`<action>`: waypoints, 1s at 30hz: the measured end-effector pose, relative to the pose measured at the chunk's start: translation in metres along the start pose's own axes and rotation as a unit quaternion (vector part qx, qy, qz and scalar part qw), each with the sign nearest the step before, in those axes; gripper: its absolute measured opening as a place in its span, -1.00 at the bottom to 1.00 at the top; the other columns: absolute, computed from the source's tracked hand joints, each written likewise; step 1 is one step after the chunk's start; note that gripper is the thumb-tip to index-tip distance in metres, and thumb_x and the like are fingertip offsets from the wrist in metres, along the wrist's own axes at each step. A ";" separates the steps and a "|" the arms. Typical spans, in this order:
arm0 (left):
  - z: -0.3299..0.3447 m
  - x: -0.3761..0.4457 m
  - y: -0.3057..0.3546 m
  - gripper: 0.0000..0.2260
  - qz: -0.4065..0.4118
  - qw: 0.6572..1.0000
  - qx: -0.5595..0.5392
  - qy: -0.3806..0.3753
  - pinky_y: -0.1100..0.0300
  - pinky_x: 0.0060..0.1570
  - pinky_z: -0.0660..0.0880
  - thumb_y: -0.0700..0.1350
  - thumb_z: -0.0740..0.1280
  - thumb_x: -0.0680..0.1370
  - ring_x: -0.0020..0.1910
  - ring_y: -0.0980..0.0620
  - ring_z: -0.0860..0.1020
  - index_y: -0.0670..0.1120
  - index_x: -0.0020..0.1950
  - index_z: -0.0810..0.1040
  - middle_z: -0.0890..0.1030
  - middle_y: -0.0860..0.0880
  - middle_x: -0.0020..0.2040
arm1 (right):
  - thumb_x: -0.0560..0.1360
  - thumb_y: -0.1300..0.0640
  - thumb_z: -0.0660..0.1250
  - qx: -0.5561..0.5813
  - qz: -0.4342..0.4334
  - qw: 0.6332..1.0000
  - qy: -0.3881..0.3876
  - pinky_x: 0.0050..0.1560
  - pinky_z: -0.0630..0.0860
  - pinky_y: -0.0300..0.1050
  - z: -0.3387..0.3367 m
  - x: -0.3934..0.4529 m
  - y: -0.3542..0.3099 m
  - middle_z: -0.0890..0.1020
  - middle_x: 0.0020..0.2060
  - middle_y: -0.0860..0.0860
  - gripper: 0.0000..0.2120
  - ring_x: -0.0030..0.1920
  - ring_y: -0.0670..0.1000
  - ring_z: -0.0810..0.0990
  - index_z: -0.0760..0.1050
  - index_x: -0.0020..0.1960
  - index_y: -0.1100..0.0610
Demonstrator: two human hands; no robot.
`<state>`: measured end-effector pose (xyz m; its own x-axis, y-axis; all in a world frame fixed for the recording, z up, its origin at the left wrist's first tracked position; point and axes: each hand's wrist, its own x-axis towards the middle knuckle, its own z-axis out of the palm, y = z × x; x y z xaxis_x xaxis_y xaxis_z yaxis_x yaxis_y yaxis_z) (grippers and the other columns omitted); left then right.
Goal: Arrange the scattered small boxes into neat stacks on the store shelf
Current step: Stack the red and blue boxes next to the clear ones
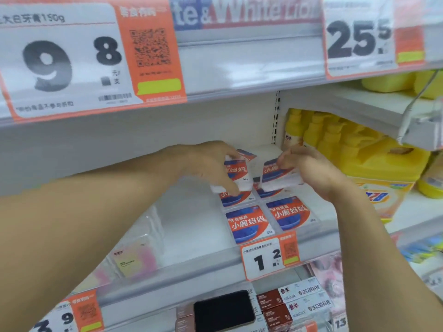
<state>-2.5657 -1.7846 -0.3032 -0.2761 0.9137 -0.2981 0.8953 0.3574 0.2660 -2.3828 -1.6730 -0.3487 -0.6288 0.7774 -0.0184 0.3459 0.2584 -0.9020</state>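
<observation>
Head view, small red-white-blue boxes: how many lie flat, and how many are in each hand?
Small red-white-blue boxes flat on the white shelf: 4
In left hand: 2, one partly hidden
In right hand: 1
Total: 7

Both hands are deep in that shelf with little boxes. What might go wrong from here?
1. The left hand and the right hand each grip a small box, and both boxes look tilted. Set down crooked, they could slide off the boxes beneath.
2. The flat front boxes lie near the shelf's front lip; a forearm brushing them might knock them out of line.
3. The yellow bottles stand close by the right hand; an outward swing could bump them.
</observation>
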 end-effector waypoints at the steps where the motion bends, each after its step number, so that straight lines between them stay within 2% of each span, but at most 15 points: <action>1: 0.005 0.000 0.004 -0.32 0.009 1.000 -0.003 0.005 0.11 0.12 0.54 0.14 0.55 0.32 0.13 0.03 0.56 0.06 0.38 0.40 0.52 0.09 0.23 | 0.42 0.25 0.34 -0.032 -0.010 0.999 0.003 0.16 0.56 0.15 -0.004 0.002 0.004 0.65 -0.07 0.02 -0.88 0.04 0.10 0.61 0.57 -0.10 0.06; 4: 0.030 0.004 0.007 -0.36 0.017 1.000 -0.022 0.004 0.09 0.12 0.56 0.20 0.53 0.32 0.11 0.05 0.59 0.06 0.33 0.45 0.57 0.07 0.25 | 0.40 0.28 0.43 -0.071 -0.017 0.997 0.033 0.15 0.59 0.10 -0.007 0.002 0.010 0.57 0.11 -0.06 -0.60 0.16 0.06 0.57 0.50 0.18 -0.01; 5: 0.038 0.004 0.007 -0.38 0.013 0.999 -0.039 0.006 0.11 0.10 0.57 0.18 0.53 0.34 0.10 0.06 0.60 0.05 0.33 0.45 0.58 0.07 0.24 | 0.39 0.24 0.48 -0.059 -0.024 0.996 0.054 0.14 0.59 0.11 -0.009 0.002 0.013 0.53 0.16 -0.06 -0.49 0.16 0.06 0.56 0.44 0.28 -0.02; 7: 0.050 0.008 0.002 -0.37 -0.002 0.996 -0.089 0.024 0.10 0.10 0.57 0.15 0.52 0.36 0.12 0.06 0.59 0.06 0.36 0.41 0.56 0.07 0.27 | 0.37 0.17 0.54 -0.041 -0.028 0.995 0.091 0.05 0.59 0.04 -0.010 0.004 0.019 0.49 0.16 -0.06 -0.38 0.09 0.06 0.58 0.37 0.34 0.01; 9: 0.059 0.005 0.001 -0.34 -0.016 0.991 -0.125 0.048 0.04 0.11 0.58 0.15 0.51 0.38 0.15 0.03 0.58 0.09 0.41 0.34 0.52 0.07 0.31 | 0.40 0.10 0.53 -0.067 -0.027 0.993 0.093 -0.09 0.55 -0.10 -0.009 0.007 0.022 0.53 0.12 -0.06 -0.44 0.05 0.03 0.59 0.40 0.34 0.02; 12: 0.071 0.002 0.001 -0.32 -0.035 0.983 -0.164 0.080 0.02 0.09 0.59 0.14 0.50 0.39 0.17 0.01 0.58 0.11 0.44 0.29 0.49 0.06 0.35 | 0.44 0.04 0.46 -0.153 -0.001 0.988 0.028 -0.23 0.52 -0.21 -0.007 0.006 0.024 0.61 0.11 -0.07 -0.55 0.03 0.01 0.62 0.48 0.30 0.02; 14: 0.076 -0.002 0.003 -0.29 -0.056 0.977 -0.168 0.116 0.06 0.09 0.58 0.15 0.50 0.39 0.20 0.00 0.56 0.09 0.45 0.28 0.47 0.05 0.38 | 0.42 -0.01 0.49 -0.170 0.028 0.985 -0.009 -0.22 0.58 -0.19 -0.007 0.004 0.024 0.61 0.09 -0.08 -0.52 -0.05 -0.02 0.63 0.46 0.30 0.00; 18: 0.086 -0.003 0.001 -0.29 -0.110 0.959 -0.187 0.183 0.06 0.09 0.56 0.17 0.50 0.36 0.21 0.01 0.56 0.06 0.44 0.31 0.48 0.04 0.37 | 0.34 -0.09 0.55 -0.171 0.054 0.984 -0.015 -0.09 0.68 -0.05 -0.005 0.002 0.023 0.62 0.07 -0.05 -0.45 -0.04 0.02 0.68 0.45 0.26 -0.05; 23: 0.093 -0.009 0.004 -0.33 -0.123 0.945 -0.193 0.232 0.10 0.10 0.54 0.20 0.48 0.38 0.21 0.01 0.56 0.06 0.42 0.35 0.50 0.04 0.36 | 0.34 -0.11 0.56 -0.176 0.044 0.983 -0.032 -0.11 0.68 -0.07 -0.002 0.002 0.020 0.63 0.06 -0.07 -0.44 -0.07 -0.01 0.69 0.46 0.27 -0.05; 30: 0.092 -0.009 0.005 -0.30 -0.131 0.944 -0.203 0.226 0.04 0.14 0.53 0.19 0.47 0.38 0.25 -0.03 0.55 0.04 0.46 0.33 0.47 0.01 0.40 | 0.36 -0.10 0.54 -0.164 0.048 0.985 -0.032 -0.15 0.66 -0.12 -0.002 0.005 0.020 0.58 0.17 -0.03 -0.41 -0.02 0.02 0.67 0.44 0.33 -0.06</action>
<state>-2.5263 -1.8088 -0.3835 -0.6725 0.7401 -0.0049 0.5937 0.5435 0.5935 -2.3774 -1.6632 -0.3662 -0.6218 0.7718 -0.1332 0.6057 0.3660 -0.7066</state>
